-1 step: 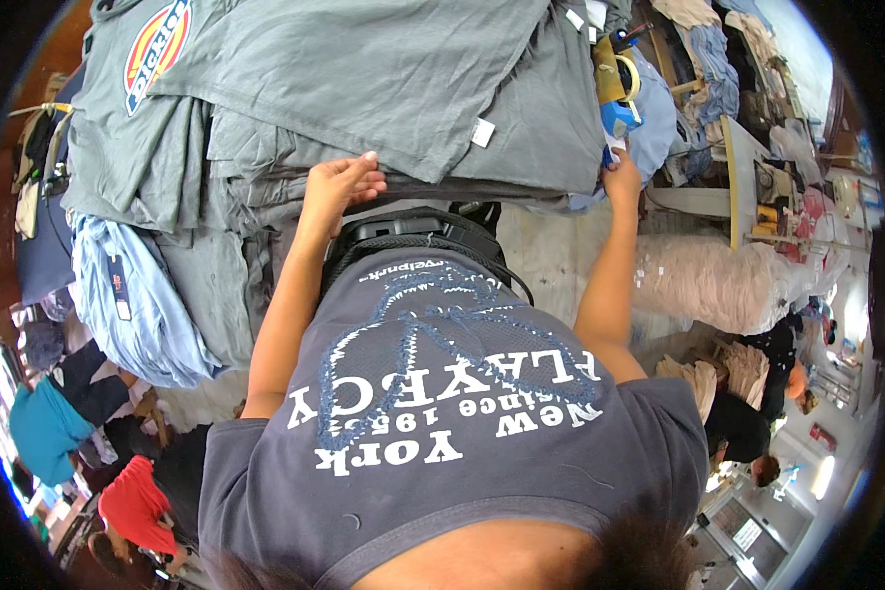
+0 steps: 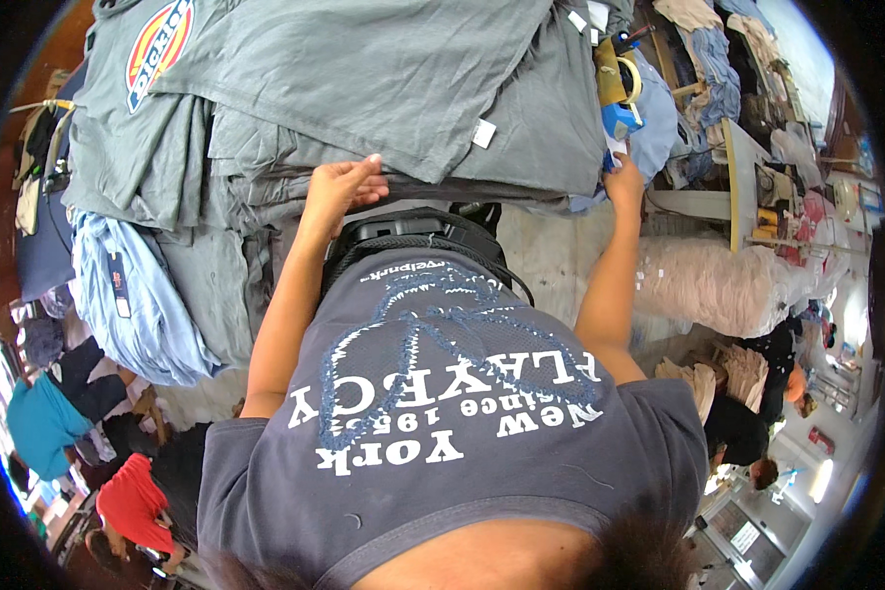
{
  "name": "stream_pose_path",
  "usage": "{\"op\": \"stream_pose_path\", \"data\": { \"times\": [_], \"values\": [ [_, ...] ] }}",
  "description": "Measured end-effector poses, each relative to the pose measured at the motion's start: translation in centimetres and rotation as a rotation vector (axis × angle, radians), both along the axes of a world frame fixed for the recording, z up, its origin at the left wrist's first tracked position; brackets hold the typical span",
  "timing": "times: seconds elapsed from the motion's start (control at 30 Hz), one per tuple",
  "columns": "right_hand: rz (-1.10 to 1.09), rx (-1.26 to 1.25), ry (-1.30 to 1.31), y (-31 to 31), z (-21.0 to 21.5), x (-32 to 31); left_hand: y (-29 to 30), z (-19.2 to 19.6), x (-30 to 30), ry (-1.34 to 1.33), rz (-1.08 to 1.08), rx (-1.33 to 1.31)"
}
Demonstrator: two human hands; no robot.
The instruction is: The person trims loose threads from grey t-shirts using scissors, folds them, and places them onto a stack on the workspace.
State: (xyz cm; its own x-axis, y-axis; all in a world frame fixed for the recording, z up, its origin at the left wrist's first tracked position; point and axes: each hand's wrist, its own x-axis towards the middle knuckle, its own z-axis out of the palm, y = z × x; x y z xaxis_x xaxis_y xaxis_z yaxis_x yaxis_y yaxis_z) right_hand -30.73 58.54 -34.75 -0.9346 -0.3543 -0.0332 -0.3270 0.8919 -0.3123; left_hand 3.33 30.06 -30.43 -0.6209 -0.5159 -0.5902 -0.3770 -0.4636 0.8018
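A pile of grey garments spreads before me, with a small white tag on the top one. At its near edge is my left hand, fingers loosely curled and a little apart, with nothing visible in them. My right hand is at the pile's right corner. Its fingers pinch a small white piece, perhaps a label, with some blue beside it; the fingertips partly hide it. Just beyond that hand sits a blue tape dispenser with a pale yellow roll of tape.
Light blue garments with a dark hang tag hang at the left. A yellow-edged board and a plastic-wrapped beige bundle stand to the right. Other people, one in a red top, are at the lower left.
Both hands have shifted very slightly to the right. The grey pile and the tape dispenser look the same.
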Motion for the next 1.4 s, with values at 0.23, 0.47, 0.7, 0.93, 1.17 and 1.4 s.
{"op": "stream_pose_path", "data": {
  "times": [0.23,0.47,0.7,0.93,1.17,1.4],
  "values": [
    [-0.075,-0.246,-0.353,5.3,4.6,-0.6,0.9,0.2,-0.5,0.014,-0.011,-0.041],
    [-0.007,-0.177,-0.342,6.7,13.1,2.1,1.5,0.9,-1.4,-0.397,-0.073,-0.892],
    [0.366,-0.721,-0.71,-2.7,13.9,7.3,0.2,0.9,-1.9,-0.387,-0.044,-0.773],
    [0.654,-0.654,-0.929,-9.9,10.6,12.0,0.6,3.7,-2.5,-0.396,0.024,-1.28],
    [0.573,-0.925,-0.987,-12.7,10.1,13.8,-2.2,1.7,-3.2,0.438,0.246,0.208],
    [0.488,-0.983,-1.055,-12.1,8.4,15.5,2.4,0.6,-4.5,0.315,0.133,-0.081]
  ]
}}
